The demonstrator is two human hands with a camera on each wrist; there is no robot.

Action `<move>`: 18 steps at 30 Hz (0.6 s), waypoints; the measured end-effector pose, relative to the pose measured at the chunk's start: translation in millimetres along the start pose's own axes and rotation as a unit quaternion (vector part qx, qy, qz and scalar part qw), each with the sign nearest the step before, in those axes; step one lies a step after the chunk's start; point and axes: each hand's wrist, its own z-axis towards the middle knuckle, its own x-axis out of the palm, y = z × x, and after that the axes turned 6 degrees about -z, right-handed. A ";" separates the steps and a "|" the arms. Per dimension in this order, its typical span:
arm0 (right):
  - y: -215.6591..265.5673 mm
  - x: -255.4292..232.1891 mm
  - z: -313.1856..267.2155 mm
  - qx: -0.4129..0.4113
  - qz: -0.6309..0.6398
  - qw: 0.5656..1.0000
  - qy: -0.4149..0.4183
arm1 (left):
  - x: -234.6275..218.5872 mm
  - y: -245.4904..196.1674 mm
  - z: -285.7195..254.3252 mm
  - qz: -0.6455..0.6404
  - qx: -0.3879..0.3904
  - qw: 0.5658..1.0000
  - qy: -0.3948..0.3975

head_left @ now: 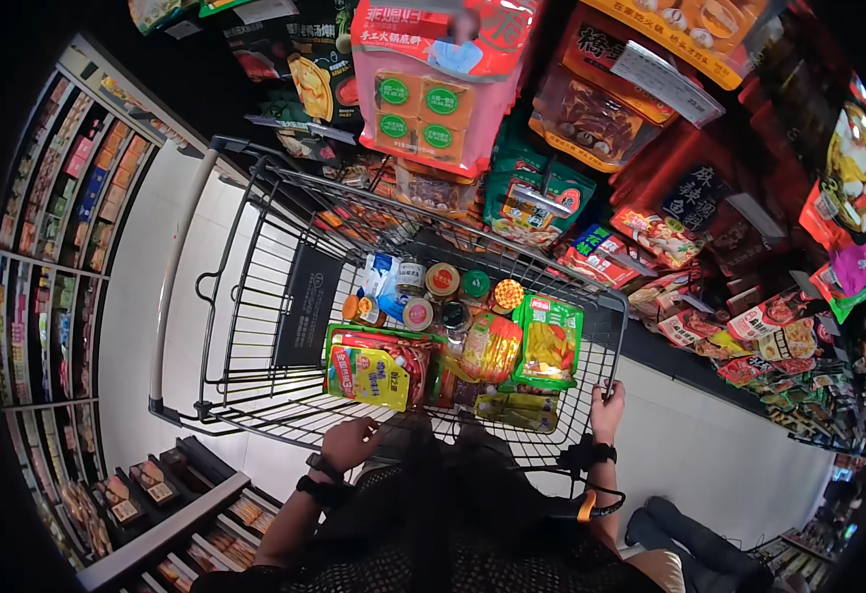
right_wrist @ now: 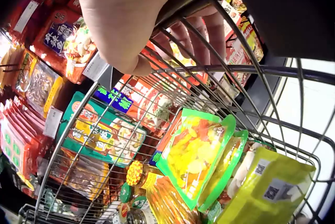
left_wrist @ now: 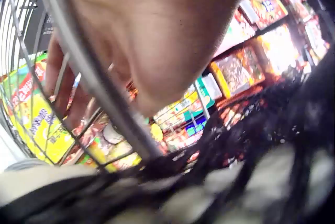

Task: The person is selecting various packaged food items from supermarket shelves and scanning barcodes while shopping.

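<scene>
In the head view a wire shopping cart (head_left: 245,341) stands in front of me, loaded with packets and jars. My right hand (head_left: 607,410) grips its rim at the right corner. The right wrist view shows the thumb inside the basket and the fingers (right_wrist: 209,36) round the other side of the rim. My left hand (head_left: 351,443) rests over the near side rail (left_wrist: 86,59), its fingers hanging loosely inside the basket. A yellow-green packet (head_left: 371,376) lies close to it. Farther right are green-edged bags (head_left: 550,341) and noodles (head_left: 489,346). Several jars (head_left: 443,281) stand behind them.
Shelves of hot pot seasoning packets (head_left: 443,99) rise along the cart's far side. Another shelf (head_left: 77,227) stands at the left, beyond the pale floor (head_left: 136,296). A display rack (head_left: 171,504) is at lower left. Someone's dark-clothed legs (head_left: 690,544) show at lower right.
</scene>
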 end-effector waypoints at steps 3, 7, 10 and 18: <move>-4.2 20.4 4.8 -0.126 0.006 0.985 -0.115 | -11.0 13.0 31.6 0.001 0.091 0.993 0.081; -3.2 16.0 1.2 -0.028 0.008 0.999 -0.018 | -1.5 -11.7 99.9 -0.106 0.124 0.977 0.137; 5.6 24.2 -1.1 0.009 0.046 0.999 -0.006 | 77.4 4.6 190.3 -0.068 0.148 0.961 0.223; 8.0 20.6 -5.8 0.027 0.057 0.998 0.007 | 258.8 51.1 271.6 0.096 0.138 0.964 0.208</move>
